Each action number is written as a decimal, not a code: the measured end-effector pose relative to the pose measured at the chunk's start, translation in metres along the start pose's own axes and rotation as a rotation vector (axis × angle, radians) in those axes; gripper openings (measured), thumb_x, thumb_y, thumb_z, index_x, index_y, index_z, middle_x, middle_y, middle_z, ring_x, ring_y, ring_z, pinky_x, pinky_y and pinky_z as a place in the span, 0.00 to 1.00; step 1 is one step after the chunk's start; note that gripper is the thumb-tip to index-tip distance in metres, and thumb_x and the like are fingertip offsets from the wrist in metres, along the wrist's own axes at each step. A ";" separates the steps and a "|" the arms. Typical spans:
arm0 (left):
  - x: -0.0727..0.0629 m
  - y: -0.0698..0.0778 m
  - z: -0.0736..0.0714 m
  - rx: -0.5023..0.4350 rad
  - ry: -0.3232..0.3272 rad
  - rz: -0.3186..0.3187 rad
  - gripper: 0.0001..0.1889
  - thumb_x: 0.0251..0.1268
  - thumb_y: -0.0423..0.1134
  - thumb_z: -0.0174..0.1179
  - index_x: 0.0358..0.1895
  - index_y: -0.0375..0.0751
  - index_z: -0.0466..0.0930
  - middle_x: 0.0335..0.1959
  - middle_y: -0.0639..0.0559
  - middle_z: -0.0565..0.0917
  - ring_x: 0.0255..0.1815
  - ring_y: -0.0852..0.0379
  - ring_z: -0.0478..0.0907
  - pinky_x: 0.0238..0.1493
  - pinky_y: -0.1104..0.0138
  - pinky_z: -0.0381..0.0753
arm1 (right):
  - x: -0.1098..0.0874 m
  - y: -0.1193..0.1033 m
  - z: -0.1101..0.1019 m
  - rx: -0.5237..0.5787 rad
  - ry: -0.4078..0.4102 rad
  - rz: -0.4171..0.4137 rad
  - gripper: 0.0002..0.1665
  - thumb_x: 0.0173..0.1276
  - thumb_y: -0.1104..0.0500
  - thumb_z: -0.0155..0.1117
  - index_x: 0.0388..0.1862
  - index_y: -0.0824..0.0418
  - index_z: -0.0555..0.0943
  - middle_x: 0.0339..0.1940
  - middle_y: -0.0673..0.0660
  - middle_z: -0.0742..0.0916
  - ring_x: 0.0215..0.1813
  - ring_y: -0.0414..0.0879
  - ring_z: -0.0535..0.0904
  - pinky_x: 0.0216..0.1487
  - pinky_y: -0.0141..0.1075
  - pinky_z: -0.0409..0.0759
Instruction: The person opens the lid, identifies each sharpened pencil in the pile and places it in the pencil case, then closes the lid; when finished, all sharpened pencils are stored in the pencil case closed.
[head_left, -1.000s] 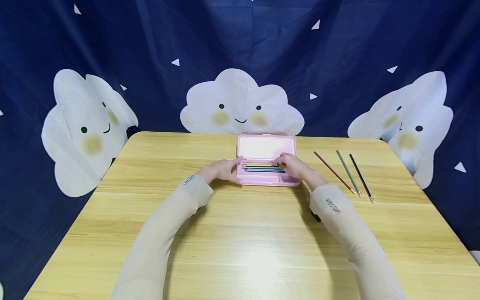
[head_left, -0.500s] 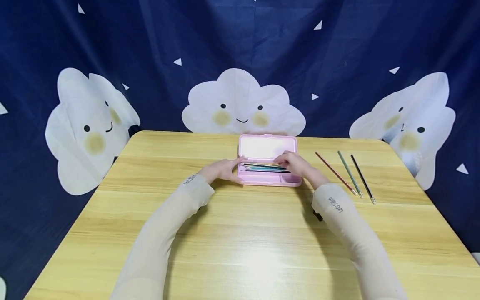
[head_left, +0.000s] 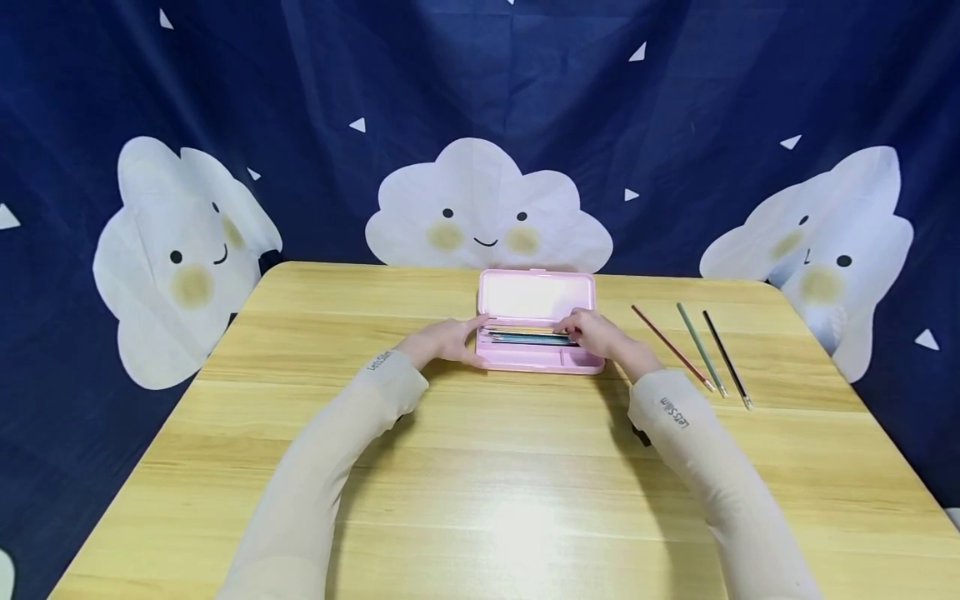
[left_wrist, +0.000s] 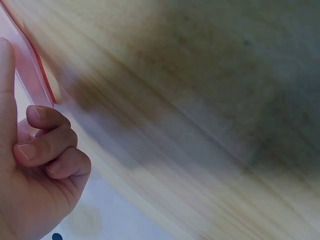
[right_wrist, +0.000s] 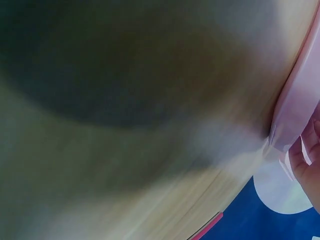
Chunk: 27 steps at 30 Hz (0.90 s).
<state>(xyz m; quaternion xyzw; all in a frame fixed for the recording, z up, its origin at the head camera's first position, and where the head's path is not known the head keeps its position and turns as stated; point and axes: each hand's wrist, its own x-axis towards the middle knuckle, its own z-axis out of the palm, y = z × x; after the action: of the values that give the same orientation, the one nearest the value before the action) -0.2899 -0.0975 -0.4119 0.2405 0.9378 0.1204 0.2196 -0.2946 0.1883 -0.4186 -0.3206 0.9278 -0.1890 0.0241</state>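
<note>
A pink pencil case (head_left: 517,358) lies open near the table's back edge, its lid (head_left: 534,293) tipped back. Several pencils (head_left: 525,338) lie lengthwise in its long compartment. My left hand (head_left: 444,340) grips the case's left end, thumb at the front and a finger toward the hinge; the left wrist view shows its other fingers curled beside the case corner. My right hand (head_left: 595,333) reaches into the right part of the case. Its curled fingers pinch a dark pencil near the right end, and the hand hides the pencils' right ends.
Right of the case, a red pencil (head_left: 672,347), a green pencil (head_left: 701,348) and a black pencil (head_left: 727,358) lie apart on the wooden table (head_left: 480,467). Behind the table hangs a dark blue curtain (head_left: 315,75) with white clouds.
My right hand has shifted slightly right and down inside the case. The dark pencil at its fingers, slanted half a second ago, now lies level with the others. My left hand keeps its grip.
</note>
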 end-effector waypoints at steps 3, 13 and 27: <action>0.000 0.000 0.001 -0.007 -0.002 -0.005 0.53 0.48 0.63 0.62 0.73 0.54 0.38 0.68 0.38 0.59 0.66 0.44 0.60 0.65 0.56 0.60 | -0.002 -0.002 -0.001 0.000 0.001 0.002 0.16 0.55 0.77 0.54 0.38 0.66 0.84 0.28 0.58 0.81 0.33 0.48 0.74 0.41 0.43 0.74; 0.002 -0.001 0.001 -0.019 -0.003 -0.006 0.54 0.47 0.63 0.62 0.73 0.53 0.39 0.67 0.35 0.61 0.65 0.44 0.62 0.64 0.56 0.61 | -0.005 -0.001 -0.003 0.022 -0.014 0.019 0.15 0.56 0.76 0.54 0.39 0.68 0.84 0.31 0.59 0.81 0.35 0.49 0.76 0.44 0.44 0.75; 0.004 -0.003 0.001 -0.018 -0.006 -0.007 0.54 0.47 0.64 0.62 0.73 0.54 0.38 0.68 0.37 0.59 0.66 0.44 0.60 0.65 0.56 0.59 | -0.010 0.003 -0.007 0.159 0.029 0.023 0.11 0.60 0.73 0.57 0.41 0.72 0.81 0.31 0.61 0.82 0.34 0.49 0.74 0.40 0.41 0.74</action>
<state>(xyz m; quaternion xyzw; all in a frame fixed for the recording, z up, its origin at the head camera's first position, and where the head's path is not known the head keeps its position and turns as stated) -0.2936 -0.0977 -0.4152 0.2355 0.9369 0.1273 0.2250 -0.2901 0.1991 -0.4136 -0.3044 0.9137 -0.2664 0.0379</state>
